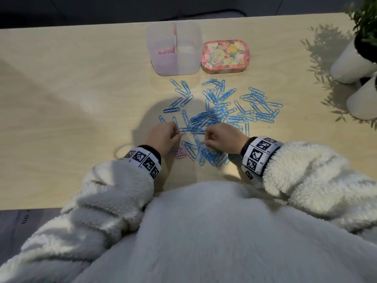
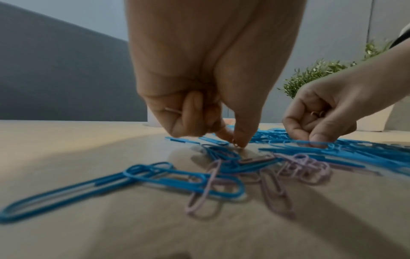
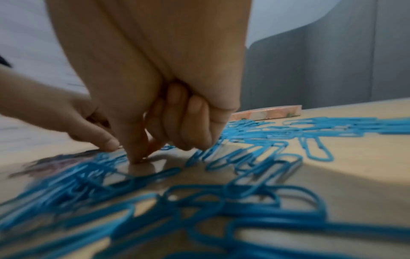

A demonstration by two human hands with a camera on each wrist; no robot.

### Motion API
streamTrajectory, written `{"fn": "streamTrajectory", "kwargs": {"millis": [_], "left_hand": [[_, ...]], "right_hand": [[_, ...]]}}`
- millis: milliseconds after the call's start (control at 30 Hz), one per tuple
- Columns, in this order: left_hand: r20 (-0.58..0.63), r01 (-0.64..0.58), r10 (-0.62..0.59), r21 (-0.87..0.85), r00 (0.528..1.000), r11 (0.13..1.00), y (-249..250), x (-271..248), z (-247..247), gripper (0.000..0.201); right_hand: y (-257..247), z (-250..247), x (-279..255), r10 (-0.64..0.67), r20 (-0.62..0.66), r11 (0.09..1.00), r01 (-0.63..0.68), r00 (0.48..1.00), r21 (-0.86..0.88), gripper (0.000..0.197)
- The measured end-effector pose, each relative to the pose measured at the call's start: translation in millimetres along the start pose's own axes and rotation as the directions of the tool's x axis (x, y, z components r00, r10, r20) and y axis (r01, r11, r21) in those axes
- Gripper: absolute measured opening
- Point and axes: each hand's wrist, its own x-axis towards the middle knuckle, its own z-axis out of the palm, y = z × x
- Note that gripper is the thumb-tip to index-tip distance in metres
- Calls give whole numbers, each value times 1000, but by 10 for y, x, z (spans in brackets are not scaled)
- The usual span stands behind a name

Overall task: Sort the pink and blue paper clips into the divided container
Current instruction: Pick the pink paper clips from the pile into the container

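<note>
Blue paper clips [image 1: 220, 113] lie scattered over the middle of the table. A small heap of pink paper clips [image 1: 180, 154] sits by my left wrist and shows close up as pink paper clips [image 2: 303, 166] in the left wrist view. My left hand [image 1: 177, 134] is curled, with a pink clip [image 2: 173, 110] tucked in the palm, and thumb and forefinger pinch another at the table [image 2: 237, 144]. My right hand [image 1: 206, 142] is curled too, its fingertips down among the blue clips [image 3: 139, 160], with pink clips [image 2: 317, 113] in its palm. The clear divided container [image 1: 155, 64] holds pink clips in its left half.
A floral tin [image 1: 224, 57] stands right of the container. White plant pots [image 1: 350, 66] stand at the table's right edge. My fleece sleeves [image 1: 306, 176] reach over the near edge.
</note>
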Motion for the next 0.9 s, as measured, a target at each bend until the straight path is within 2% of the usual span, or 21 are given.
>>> {"fn": "streamTrajectory", "kwargs": {"millis": [133, 167, 267, 333, 433, 500, 567, 633, 767, 833, 867, 900], "left_hand": [[26, 94, -90, -304, 996, 948, -48, 5, -32, 17], [54, 133, -121, -412, 991, 901, -75, 15, -46, 21], [203, 272, -181, -689, 962, 672, -138, 9, -105, 32], [237, 297, -178, -755, 955, 585, -175, -31, -144, 31], [234, 297, -188, -835, 954, 463, -214, -91, -178, 27], [239, 294, -184, -875, 953, 385, -245, -121, -175, 20], [261, 304, -174, -903, 950, 305, -285, -149, -157, 16], [301, 336, -174, -913, 938, 230, -305, -172, -144, 21], [404, 433, -189, -889, 895, 149, -275, -205, -183, 27], [423, 455, -190, -870, 886, 188, -262, -217, -205, 28], [402, 441, -193, -862, 895, 251, -253, -226, -207, 31], [358, 408, -201, -844, 912, 348, -248, -237, -200, 34]], "right_hand": [[87, -147, 37, 123, -116, 957, -87, 986, 275, 10], [96, -199, 37, 148, -107, 937, -104, 983, 334, 16], [101, -273, 38, 161, -31, 818, -116, 986, 564, 22], [60, -276, 53, 127, 31, 739, -115, 991, 664, 15], [-59, -230, 109, 105, 60, 718, -118, 993, 686, 21], [-172, -182, 127, 105, 86, 734, -136, 991, 666, 26], [-276, -93, 114, 19, 108, 813, -79, 994, 576, 20], [-326, 10, 66, -95, 141, 887, 20, 985, 461, 10], [-240, 134, -55, -122, 134, 976, 94, 983, 198, 7], [-151, 145, -124, -114, 74, 993, 111, 991, 40, 11], [-100, 130, -155, -88, 36, 996, 89, 995, -1, 13], [-45, 104, -172, -49, -7, 999, 49, 999, -14, 13]]}}
